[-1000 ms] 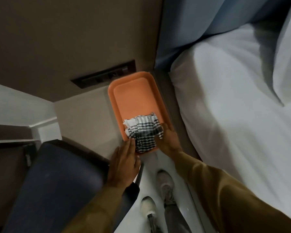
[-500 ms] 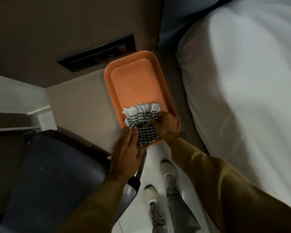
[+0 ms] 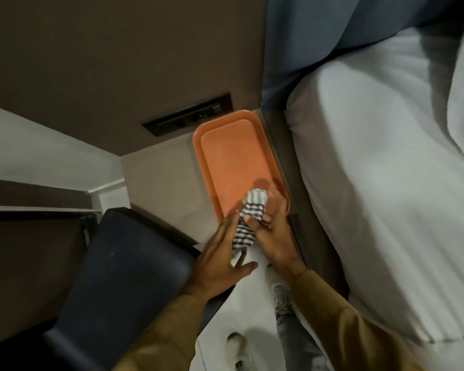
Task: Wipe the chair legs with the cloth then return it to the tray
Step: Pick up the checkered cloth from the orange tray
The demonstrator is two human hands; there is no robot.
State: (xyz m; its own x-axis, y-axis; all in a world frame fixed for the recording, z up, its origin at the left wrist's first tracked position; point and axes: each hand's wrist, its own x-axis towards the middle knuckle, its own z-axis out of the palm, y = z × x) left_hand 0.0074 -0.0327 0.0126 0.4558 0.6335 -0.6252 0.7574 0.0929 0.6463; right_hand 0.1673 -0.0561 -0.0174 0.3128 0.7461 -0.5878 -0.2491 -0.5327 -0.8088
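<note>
Gripping the bunched checked cloth point(image 3: 248, 219), the right hand point(image 3: 272, 232) has its fingers curled tight around the middle of the bundle, thumb pressed across the dark stripes. The left hand point(image 3: 220, 257) lies spread flat, fingers straight and slightly fanned; its fingertips touch the left side of the cloth without closing on it. The cloth is gathered into a long roll. Its long axis runs from the near corner of the orange tray point(image 3: 233, 156) toward the person, one pale end rising over the tray's near right corner, the other end hanging off past the tray's near edge between the two hands. Whether any of the cloth rests on the tray floor cannot be told. The rest of the tray is bare and lies lengthwise on a beige shelf point(image 3: 161, 188). Left of the tray and nearer the person stands a chair point(image 3: 123, 277) with a dark seat. Right of the tray lies a bed with white sheets point(image 3: 386, 196). Beyond the tray's far end, a dark socket panel point(image 3: 188, 117) sits in the brown wall. Below the tray's near edge, pale shoes point(image 3: 236, 346) stand on a white floor.
</note>
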